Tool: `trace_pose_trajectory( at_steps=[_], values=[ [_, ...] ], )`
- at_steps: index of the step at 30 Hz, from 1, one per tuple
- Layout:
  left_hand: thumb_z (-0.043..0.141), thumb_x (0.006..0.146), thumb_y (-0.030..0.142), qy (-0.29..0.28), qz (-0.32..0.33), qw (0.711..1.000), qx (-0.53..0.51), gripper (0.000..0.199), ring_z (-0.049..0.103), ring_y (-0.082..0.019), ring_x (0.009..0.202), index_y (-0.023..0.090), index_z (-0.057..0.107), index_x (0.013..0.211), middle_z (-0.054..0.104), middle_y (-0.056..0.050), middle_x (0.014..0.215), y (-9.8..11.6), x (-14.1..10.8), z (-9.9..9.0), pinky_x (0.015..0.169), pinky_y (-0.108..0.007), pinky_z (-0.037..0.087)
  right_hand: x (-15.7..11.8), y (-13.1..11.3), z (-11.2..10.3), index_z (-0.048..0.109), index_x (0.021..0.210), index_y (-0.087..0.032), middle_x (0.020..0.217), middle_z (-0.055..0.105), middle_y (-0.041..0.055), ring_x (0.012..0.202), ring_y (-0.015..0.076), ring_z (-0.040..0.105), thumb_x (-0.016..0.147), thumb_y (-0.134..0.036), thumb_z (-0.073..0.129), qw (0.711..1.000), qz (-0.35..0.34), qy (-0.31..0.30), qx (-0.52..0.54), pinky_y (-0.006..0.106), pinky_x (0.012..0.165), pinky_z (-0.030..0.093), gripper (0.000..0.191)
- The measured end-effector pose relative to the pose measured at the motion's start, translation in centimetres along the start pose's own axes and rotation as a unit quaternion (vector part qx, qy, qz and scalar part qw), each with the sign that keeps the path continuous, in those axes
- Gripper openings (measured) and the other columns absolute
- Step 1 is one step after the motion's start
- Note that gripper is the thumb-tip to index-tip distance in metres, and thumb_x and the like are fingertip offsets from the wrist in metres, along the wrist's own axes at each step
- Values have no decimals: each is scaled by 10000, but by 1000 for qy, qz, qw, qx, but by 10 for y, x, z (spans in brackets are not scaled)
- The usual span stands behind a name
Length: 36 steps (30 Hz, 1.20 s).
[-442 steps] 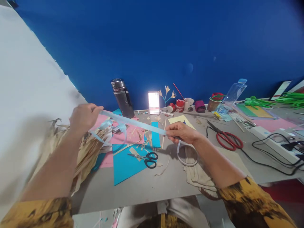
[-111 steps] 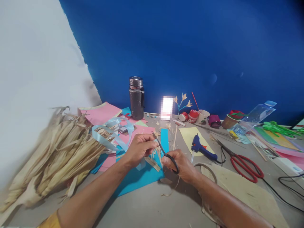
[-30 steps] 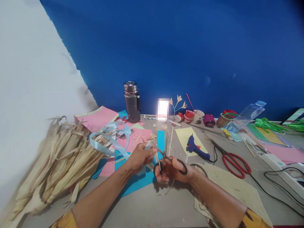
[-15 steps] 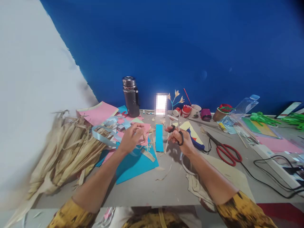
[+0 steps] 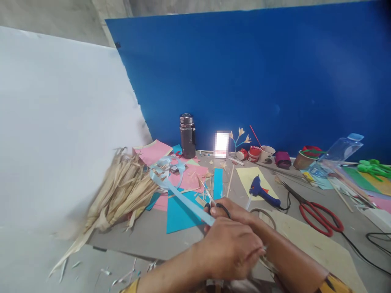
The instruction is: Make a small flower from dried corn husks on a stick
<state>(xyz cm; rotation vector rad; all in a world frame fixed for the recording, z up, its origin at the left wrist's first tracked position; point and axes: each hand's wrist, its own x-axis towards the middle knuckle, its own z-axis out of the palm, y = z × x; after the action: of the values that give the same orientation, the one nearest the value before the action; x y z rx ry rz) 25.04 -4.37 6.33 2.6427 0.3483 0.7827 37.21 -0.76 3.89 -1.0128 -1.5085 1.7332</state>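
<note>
My left hand [image 5: 230,246] is closed near the table's front edge, with a light blue ribbon [image 5: 189,204] running from it up to a loose coil at the left. Just behind it, my right hand [image 5: 229,209] holds small scissors [image 5: 209,193] with black handles, the blades pointing up and left. My left forearm lies across in front of my right one. Beneath the ribbon lies a blue paper sheet [image 5: 181,215]. A narrow blue strip [image 5: 218,183] lies beyond the scissors.
A bundle of dried husks [image 5: 122,187] and a dark flask [image 5: 187,138] are at the left. On the right are a blue glue gun [image 5: 262,191], large red-handled scissors [image 5: 320,215], cables, paint pots [image 5: 253,154] and a plastic bottle [image 5: 342,150].
My left hand has moved right and nearer the table's front, and now has the ribbon drawn out. My right hand has lowered with the small scissors. The view has shifted left and up.
</note>
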Motion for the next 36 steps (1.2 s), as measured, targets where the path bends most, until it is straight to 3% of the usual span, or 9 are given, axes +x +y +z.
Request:
trace_pose_trajectory(
  at_steps=[5,9,11,13,15,17,22,26,36],
  values=[
    [536,882,329,64,147,987,2,221,606,-197,676,158,662,820,648,-66,689,5,7,18,657,-335,445,-2,-13,13,594,870,-210,653,640,-30,643,171,611,588,-237,759,990,76,64,99,283,610,486,328],
    [591,865,356,262,-53,951,-156,187,617,-235,889,211,675,948,673,-100,900,-4,-31,-6,842,-380,476,3,-3,3,558,796,-195,544,599,-52,478,111,508,590,-260,753,982,17,121,145,235,479,409,291],
    [581,885,318,363,-313,843,-243,187,584,-197,754,209,657,753,624,-59,743,-18,-48,-15,715,-320,484,4,4,1,548,819,-184,520,610,-40,448,107,507,605,-280,769,979,3,113,170,226,469,404,322],
    [638,836,322,344,-485,683,-424,180,590,-195,701,161,671,763,632,-72,722,-33,-58,-15,586,-279,471,4,7,4,553,849,-176,530,637,-19,462,116,541,626,-291,772,981,-2,99,167,224,484,420,333],
    [614,849,328,296,-523,543,-586,221,623,-204,702,121,678,809,666,-109,771,-44,-59,-9,594,-290,502,2,7,8,562,843,-171,540,649,-13,472,118,557,628,-296,776,985,-4,89,144,220,488,424,328],
    [604,855,280,301,-490,482,-661,185,630,-189,665,114,667,804,675,-106,770,-50,-55,-3,603,-297,525,1,5,10,574,817,-168,564,659,-8,489,125,573,621,-302,781,991,0,76,110,223,487,429,315],
    [682,783,160,412,-436,497,-627,103,643,-162,680,150,614,705,666,-43,730,-55,-47,-5,639,-274,542,1,5,-1,611,819,-161,667,699,11,596,148,633,653,-269,762,997,-5,67,31,233,553,460,249],
    [712,773,255,380,-455,488,-641,134,670,-201,761,133,656,767,699,-86,818,-60,-45,-10,693,-325,564,1,4,-11,619,829,-159,682,709,19,599,144,618,681,-262,742,998,-5,56,0,238,572,463,218],
    [834,641,289,311,-440,632,-557,262,627,-143,620,152,623,713,654,-12,663,-85,-33,-41,607,-280,557,2,3,-38,672,915,-153,744,646,13,604,110,515,706,-485,770,990,-71,104,-70,215,530,371,404]
  ],
)
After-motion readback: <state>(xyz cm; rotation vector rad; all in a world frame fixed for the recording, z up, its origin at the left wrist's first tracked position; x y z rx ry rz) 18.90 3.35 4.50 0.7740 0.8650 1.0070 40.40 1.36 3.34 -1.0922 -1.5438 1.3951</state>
